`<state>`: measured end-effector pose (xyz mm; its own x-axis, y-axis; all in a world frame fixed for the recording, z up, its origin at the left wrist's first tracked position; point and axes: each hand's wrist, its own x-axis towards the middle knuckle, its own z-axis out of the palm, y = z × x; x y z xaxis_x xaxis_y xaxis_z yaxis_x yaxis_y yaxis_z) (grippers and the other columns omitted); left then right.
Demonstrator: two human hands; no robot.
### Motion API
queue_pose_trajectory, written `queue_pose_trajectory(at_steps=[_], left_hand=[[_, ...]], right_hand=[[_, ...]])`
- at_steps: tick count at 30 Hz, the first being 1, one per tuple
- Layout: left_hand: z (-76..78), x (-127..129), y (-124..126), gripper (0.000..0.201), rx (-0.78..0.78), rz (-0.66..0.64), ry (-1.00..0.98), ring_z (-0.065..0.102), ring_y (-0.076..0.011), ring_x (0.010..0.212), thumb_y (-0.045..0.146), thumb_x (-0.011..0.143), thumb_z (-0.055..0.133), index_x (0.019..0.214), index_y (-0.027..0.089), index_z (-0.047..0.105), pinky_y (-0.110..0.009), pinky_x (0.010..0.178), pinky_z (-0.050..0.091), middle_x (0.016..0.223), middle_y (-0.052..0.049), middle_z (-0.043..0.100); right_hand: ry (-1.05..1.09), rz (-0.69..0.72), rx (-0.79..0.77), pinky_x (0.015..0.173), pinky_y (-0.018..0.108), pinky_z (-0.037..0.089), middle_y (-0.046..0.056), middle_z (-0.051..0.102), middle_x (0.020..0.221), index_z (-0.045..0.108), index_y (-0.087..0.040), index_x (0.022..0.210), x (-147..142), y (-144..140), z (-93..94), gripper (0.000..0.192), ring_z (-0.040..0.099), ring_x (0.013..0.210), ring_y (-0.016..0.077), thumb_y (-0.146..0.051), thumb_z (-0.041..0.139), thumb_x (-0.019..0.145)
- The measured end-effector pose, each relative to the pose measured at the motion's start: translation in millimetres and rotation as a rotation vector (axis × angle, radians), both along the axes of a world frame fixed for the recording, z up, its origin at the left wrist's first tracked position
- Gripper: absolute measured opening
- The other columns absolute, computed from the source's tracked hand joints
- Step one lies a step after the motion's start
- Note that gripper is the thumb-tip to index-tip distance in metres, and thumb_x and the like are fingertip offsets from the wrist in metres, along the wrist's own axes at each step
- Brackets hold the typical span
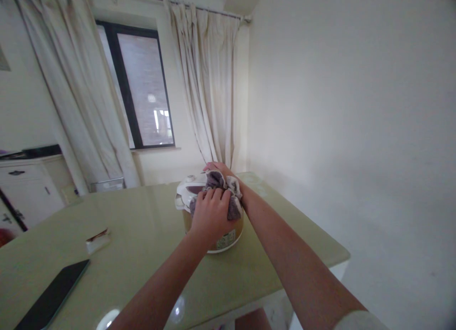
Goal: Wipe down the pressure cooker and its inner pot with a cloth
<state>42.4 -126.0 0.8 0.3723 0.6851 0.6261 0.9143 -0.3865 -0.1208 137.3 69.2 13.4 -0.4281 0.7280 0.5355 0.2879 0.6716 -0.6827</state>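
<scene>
Head view: left hand (211, 210), fingers curled, holds a crumpled cloth (234, 208) on the upright cooker (183, 195), on the table (142, 218).
Right hand (220, 167) partly hidden beyond it, grip impossible to tell; cooker's label (226, 239) faces the wearer; cloth's long axis indistinct.

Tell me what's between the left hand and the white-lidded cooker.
The head view shows a bunched purple-grey cloth between the left hand and cooker.

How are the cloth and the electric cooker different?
The cloth is purple-grey with pale edges; the electric cooker is white and tan. The cloth looks soft and crumpled; the electric cooker looks firm and rounded. The cloth is smaller than the electric cooker. Both have whitish parts.
</scene>
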Motion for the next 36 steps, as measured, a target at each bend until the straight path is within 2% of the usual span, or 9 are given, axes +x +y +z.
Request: queue_pose_trajectory(at_steps=[4,7,11,14,17,22,27,31,36], left_hand=[[-6.7,7.3,-2.2,0.051,0.044,-0.096,0.177,0.063,-0.0354,0.104,0.055,0.082,0.076,0.113,0.015,0.067,-0.054,0.095,0.045,0.109,-0.016,0.071],[-14.5,0.6,4.3,0.027,0.143,-0.155,0.264,0.062,-0.0312,0.102,0.035,0.092,0.069,0.111,0.017,0.067,-0.052,0.098,0.043,0.108,-0.013,0.071],[-25.7,-15.4,19.7,0.011,0.267,-0.339,0.27,0.062,-0.0263,0.1,0.023,0.097,0.06,0.105,0.02,0.068,-0.046,0.097,0.044,0.102,-0.008,0.073],[-27.5,-31.3,31.7,0.009,0.315,-0.505,0.26,0.063,-0.0231,0.095,0.026,0.1,0.06,0.099,0.022,0.068,-0.042,0.094,0.044,0.097,-0.005,0.074],[-26.7,-54.6,38.4,0.014,0.363,-0.559,0.244,0.065,-0.0209,0.094,0.022,0.103,0.056,0.097,0.022,0.068,-0.04,0.092,0.044,0.098,-0.004,0.076],[-34.9,-117.4,41.7,0.017,0.373,-0.569,0.181,0.067,-0.0222,0.113,0.02,0.103,0.055,0.105,0.022,0.071,-0.04,0.101,0.046,0.112,-0.007,0.079],[-55.4,-177.9,50.1,0.018,0.307,-0.414,0.044,0.068,-0.0241,0.114,0.022,0.101,0.057,0.111,0.021,0.072,-0.04,0.1,0.051,0.115,-0.01,0.077],[-62.3,-195.9,59.3,0.015,0.237,-0.363,-0.005,0.068,-0.027,0.11,0.027,0.095,0.065,0.108,0.021,0.07,-0.044,0.102,0.054,0.109,-0.011,0.076],[-55.8,-195.8,68.6,0.019,0.105,-0.371,-0.032,0.068,-0.0288,0.113,0.025,0.088,0.067,0.107,0.022,0.069,-0.046,0.106,0.054,0.113,-0.011,0.075]], right_hand=[[-0.008,0.023,-0.014,0.089,0.029,0.049,0.002,0.073,0.096,0.073,-0.023,0.097,1.8,-4.5,2.6,0.032,0.064,0.092,0.0178,-0.04,0.048,0.105],[-0.034,0.006,0.012,0.094,0.03,0.048,0.004,0.075,0.1,0.075,-0.023,0.095,2.2,-4.8,4.7,0.035,0.065,0.097,0.0187,-0.039,0.046,0.107],[-0.064,-0.033,0.081,0.096,0.029,0.046,0.006,0.074,0.103,0.076,-0.02,0.096,0.1,-6.4,4.8,0.04,0.065,0.1,0.0182,-0.036,0.042,0.109],[-0.149,-0.075,0.131,0.09,0.029,0.047,0.007,0.073,0.098,0.076,-0.017,0.097,-4.6,-8.0,5.2,0.047,0.066,0.093,0.0174,-0.036,0.035,0.111],[-0.241,-0.126,0.174,0.088,0.03,0.046,0.009,0.075,0.098,0.075,-0.016,0.095,-13.0,-10.1,11.0,0.049,0.066,0.093,0.0192,-0.037,0.035,0.112],[-0.633,-0.236,0.333,0.093,0.038,0.046,0.016,0.075,0.118,0.078,-0.019,0.106,-30.4,-19.5,30.9,0.059,0.068,0.109,0.0285,-0.059,0.035,0.11],[-0.781,-0.419,0.451,0.096,0.042,0.046,0.021,0.074,0.121,0.079,-0.016,0.113,-42.0,-26.8,35.8,0.079,0.067,0.115,0.033,-0.069,0.021,0.108],[-0.786,-0.477,0.48,0.093,0.041,0.047,0.023,0.076,0.115,0.081,-0.013,0.109,-39.5,-25.5,35.0,0.091,0.069,0.112,0.0338,-0.079,0.018,0.102],[-0.839,-0.4,0.461,0.082,0.037,0.048,0.021,0.078,0.103,0.084,-0.016,0.097,-19.7,-24.4,43.5,0.097,0.072,0.099,0.0323,-0.094,0.027,0.09]])
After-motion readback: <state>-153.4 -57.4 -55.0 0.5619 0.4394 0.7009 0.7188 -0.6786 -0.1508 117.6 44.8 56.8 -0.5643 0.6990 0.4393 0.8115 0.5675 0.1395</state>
